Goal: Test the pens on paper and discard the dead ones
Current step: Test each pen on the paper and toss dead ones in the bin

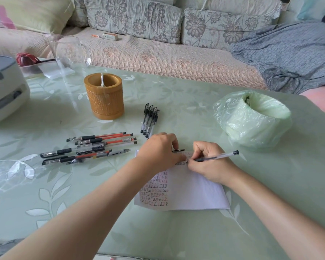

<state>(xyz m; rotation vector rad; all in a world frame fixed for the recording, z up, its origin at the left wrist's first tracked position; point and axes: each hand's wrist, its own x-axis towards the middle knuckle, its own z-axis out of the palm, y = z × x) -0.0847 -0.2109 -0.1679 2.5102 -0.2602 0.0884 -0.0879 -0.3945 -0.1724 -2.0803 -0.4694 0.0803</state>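
You have a pale green tablecloth [176, 231] with white leaves, white paper [195, 194] rowed in red and black marks, orange-barrelled pens [109, 139] at left, an ochre holder [105, 98] and a green-bagged bin [251, 124] at right.

Soft bright daylight, faint shadows and pale glare on the glossy table [195, 231], wide-angle bowing at edges.

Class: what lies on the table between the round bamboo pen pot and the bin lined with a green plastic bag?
Head view: a bunch of black-capped clear pens lies between the round bamboo pen pot and the green-bagged bin, touching neither.
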